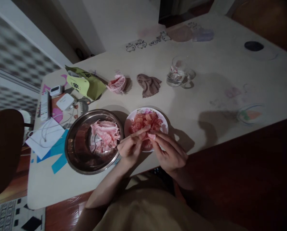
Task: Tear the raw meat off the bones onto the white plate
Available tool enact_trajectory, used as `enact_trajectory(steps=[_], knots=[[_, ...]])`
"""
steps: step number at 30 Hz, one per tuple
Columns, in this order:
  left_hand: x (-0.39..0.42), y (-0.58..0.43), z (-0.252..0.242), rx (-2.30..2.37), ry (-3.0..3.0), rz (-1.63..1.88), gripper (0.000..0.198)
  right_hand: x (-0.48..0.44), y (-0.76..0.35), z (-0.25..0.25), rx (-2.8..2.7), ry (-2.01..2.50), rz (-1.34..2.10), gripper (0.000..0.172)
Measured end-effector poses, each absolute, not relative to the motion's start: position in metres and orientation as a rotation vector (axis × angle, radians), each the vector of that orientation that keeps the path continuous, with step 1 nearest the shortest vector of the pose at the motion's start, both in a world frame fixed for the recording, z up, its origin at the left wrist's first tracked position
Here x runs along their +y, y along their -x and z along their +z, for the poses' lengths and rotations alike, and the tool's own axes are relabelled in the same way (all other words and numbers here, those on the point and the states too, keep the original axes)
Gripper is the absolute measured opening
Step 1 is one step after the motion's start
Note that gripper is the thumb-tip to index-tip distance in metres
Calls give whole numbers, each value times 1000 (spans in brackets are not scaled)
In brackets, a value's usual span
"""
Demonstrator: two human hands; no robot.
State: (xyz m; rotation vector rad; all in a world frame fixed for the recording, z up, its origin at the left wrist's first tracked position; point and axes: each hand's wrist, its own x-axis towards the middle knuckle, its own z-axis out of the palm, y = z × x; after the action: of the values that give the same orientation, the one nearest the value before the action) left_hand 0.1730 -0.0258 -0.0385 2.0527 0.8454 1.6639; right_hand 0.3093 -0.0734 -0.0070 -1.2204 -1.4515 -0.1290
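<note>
My left hand (132, 144) and my right hand (169, 150) meet over the near edge of a patterned plate (128, 123). Between their fingertips is a small piece of pink pomelo flesh (152, 136), with both hands closed on it. Loose pomelo pulp (147, 119) is heaped on the plate below. Left of the plate stands a steel basin (79, 160), with peeled pink membranes (106, 133) inside. The fingers hide part of the piece and the plate's front.
Behind the plate lie a pomelo chunk (117, 84), a crumpled brown cloth (148, 85) and a glass mug (177, 75) holding clear liquid. Further left are a green bag (85, 84), a remote (44, 106), a white cable (46, 133) and papers. The table's front edge runs close to my body.
</note>
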Motion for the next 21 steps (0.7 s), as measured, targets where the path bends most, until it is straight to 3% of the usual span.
enact_trajectory(steps=[5,15,21], knots=[[-28,-173,-40,862,-1910,1625,18,-71,-311,-5,-1401,1196,-75,32],[-30,-180,-34,973,-1734,1621,8,-67,-313,-3,-1355,1148,46,35],[-23,-176,-27,975,-2027,1531,32,-61,-315,-5,-1463,1124,17,37]])
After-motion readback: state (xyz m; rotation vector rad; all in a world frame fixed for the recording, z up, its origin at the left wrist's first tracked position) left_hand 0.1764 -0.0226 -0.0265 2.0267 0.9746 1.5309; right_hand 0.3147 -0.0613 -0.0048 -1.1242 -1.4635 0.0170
